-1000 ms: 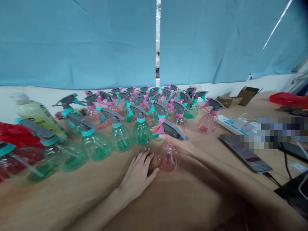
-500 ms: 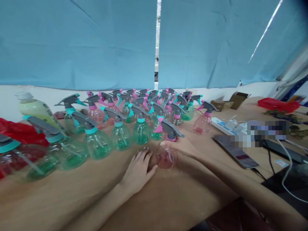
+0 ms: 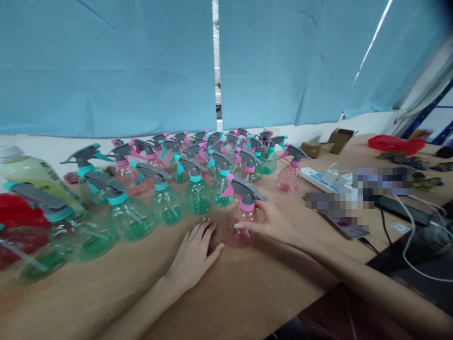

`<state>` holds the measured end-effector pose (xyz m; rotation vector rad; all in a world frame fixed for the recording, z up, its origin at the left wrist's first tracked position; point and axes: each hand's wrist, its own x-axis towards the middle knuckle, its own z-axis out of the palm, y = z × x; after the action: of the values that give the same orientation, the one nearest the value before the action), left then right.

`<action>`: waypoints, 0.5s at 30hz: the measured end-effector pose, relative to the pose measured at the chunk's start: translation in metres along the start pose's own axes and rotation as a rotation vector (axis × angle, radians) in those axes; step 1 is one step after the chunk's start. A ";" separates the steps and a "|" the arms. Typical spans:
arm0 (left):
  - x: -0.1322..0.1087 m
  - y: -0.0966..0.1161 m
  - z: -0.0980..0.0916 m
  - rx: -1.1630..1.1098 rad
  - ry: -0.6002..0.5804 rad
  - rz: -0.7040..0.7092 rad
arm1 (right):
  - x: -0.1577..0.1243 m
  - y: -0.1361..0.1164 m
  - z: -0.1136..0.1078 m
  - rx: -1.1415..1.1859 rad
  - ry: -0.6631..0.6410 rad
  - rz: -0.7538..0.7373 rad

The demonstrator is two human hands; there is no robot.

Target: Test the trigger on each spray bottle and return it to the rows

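A pink spray bottle (image 3: 241, 218) with a grey trigger head stands upright on the brown table (image 3: 247, 293), just in front of the crowd of bottles. My right hand (image 3: 272, 222) is wrapped round its body from the right, thumb in front. My left hand (image 3: 194, 255) lies flat on the table just left of the bottle, fingers stretched out and holding nothing. Several green and pink spray bottles (image 3: 198, 193) stand in rows behind it.
A yellow drink bottle (image 3: 31, 174) and a red bag (image 3: 17, 212) sit at the far left. A white power strip (image 3: 325, 177), a phone (image 3: 348, 229), cables (image 3: 414, 236) and a cardboard box (image 3: 338, 139) lie to the right. Blue curtains (image 3: 106, 66) hang behind.
My right hand has slid down from the trigger head to the bottle's body. The view has turned a little to the right. My left hand has stayed flat on the table.
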<state>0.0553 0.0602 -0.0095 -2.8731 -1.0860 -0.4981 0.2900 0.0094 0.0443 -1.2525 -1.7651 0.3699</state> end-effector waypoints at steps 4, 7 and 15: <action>0.001 0.000 0.000 0.012 -0.008 -0.011 | -0.011 0.004 -0.022 -0.102 0.050 0.047; 0.003 0.001 0.003 -0.002 0.015 -0.001 | -0.021 0.018 -0.045 -0.245 0.096 0.097; 0.021 0.027 0.015 -0.037 0.019 0.081 | -0.013 0.087 -0.085 -0.357 0.262 0.016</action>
<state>0.0919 0.0554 -0.0153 -2.9234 -0.9634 -0.5449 0.4106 0.0155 0.0249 -1.4892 -1.6381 -0.1053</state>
